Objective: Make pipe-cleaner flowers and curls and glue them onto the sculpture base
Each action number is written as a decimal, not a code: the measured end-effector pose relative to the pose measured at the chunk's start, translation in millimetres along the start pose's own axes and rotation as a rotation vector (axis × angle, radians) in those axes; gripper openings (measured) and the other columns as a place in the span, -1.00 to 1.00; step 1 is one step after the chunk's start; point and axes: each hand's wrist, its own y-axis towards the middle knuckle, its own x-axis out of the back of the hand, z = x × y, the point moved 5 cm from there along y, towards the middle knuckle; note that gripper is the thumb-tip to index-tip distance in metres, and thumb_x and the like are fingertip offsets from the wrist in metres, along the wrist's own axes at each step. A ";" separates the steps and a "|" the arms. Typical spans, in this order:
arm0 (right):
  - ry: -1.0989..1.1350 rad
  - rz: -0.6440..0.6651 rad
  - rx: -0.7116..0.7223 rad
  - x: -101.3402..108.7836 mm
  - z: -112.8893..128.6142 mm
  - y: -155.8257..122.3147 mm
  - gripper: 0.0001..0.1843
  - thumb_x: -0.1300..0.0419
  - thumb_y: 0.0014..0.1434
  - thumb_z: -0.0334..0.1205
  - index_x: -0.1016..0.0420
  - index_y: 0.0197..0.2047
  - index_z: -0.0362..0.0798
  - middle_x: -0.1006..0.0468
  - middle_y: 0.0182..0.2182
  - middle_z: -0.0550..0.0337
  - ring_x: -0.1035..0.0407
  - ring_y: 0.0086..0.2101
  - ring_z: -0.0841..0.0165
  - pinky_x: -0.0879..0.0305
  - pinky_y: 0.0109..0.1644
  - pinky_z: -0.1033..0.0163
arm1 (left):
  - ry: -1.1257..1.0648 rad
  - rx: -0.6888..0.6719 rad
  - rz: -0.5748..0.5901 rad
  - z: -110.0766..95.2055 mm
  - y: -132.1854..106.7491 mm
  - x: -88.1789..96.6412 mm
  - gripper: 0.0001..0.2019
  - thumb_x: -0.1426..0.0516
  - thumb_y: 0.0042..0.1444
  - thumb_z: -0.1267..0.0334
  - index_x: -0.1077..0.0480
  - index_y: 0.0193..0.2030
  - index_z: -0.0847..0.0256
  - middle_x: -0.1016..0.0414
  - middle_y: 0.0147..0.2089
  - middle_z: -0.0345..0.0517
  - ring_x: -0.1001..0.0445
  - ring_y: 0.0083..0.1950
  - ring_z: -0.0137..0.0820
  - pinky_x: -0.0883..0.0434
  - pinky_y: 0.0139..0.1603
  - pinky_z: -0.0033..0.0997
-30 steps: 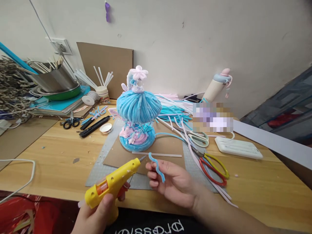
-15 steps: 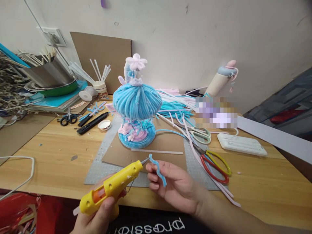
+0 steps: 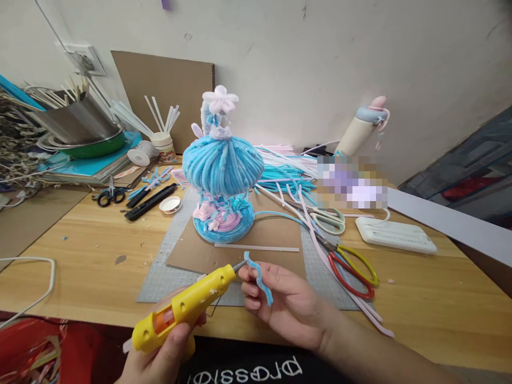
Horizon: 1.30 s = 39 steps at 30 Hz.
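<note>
my left hand has its grip clenched on the yellow glue gun; its nozzle tip touches the upper end of the wavy blue pipe cleaner; my right hand grips that pipe cleaner between thumb and fingers, above the near edge of the tabletop; the blue pipe-cleaner figure stands upright on the cardboard sheet just beyond; the red-handled scissors lie to the right.

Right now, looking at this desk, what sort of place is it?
Probably a craft desk, perhaps at home. The left hand holds a yellow glue gun, the right hand a blue fuzzy wire, and a fuzzy-wire ornament stands behind, with scissors nearby.
</note>
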 end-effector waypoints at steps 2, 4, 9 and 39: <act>0.004 0.004 0.007 0.2 0.1 0.3 -0.90 -0.25 0.09 -0.33 -0.49 -0.31 -0.21 -0.27 -0.29 0.17 -0.06 -0.41 0.50 -0.02 -0.34 0.36 | 0.017 0.008 0.012 0.3 -0.2 -0.7 -0.75 -0.21 -0.08 -0.05 -0.55 -0.39 0.05 -0.54 -0.31 -0.06 -0.45 -0.21 -0.18 -0.44 -0.10 -0.26; 0.006 0.006 0.007 0.1 -0.1 0.7 -0.90 -0.25 0.09 -0.33 -0.49 -0.31 -0.21 -0.27 -0.29 0.17 -0.05 -0.41 0.50 -0.03 -0.33 0.36 | 0.026 0.016 0.021 0.8 -0.4 -1.0 -0.74 -0.20 -0.08 -0.07 -0.55 -0.40 0.04 -0.54 -0.30 -0.07 -0.45 -0.22 -0.20 -0.43 -0.08 -0.26; 0.000 -0.008 0.013 -0.1 0.0 1.0 -0.90 -0.29 0.05 -0.31 -0.49 -0.34 -0.17 -0.28 -0.30 0.18 -0.04 -0.41 0.49 -0.04 -0.33 0.34 | -0.024 0.018 0.040 1.8 -0.6 -0.5 -0.77 -0.21 -0.07 -0.01 -0.56 -0.34 0.03 -0.55 -0.33 -0.07 -0.45 -0.23 -0.18 -0.44 -0.07 -0.23; -0.064 0.025 -0.082 -3.8 -5.4 -0.6 -0.80 -0.35 -0.04 -0.27 -0.46 -0.38 -0.21 -0.27 -0.34 0.17 -0.09 -0.42 0.48 0.01 -0.36 0.31 | -0.038 0.015 0.004 -8.8 3.8 1.5 -0.66 -0.16 -0.03 -0.10 -0.54 -0.31 0.10 -0.57 -0.29 -0.04 -0.49 -0.18 -0.18 -0.44 0.00 -0.27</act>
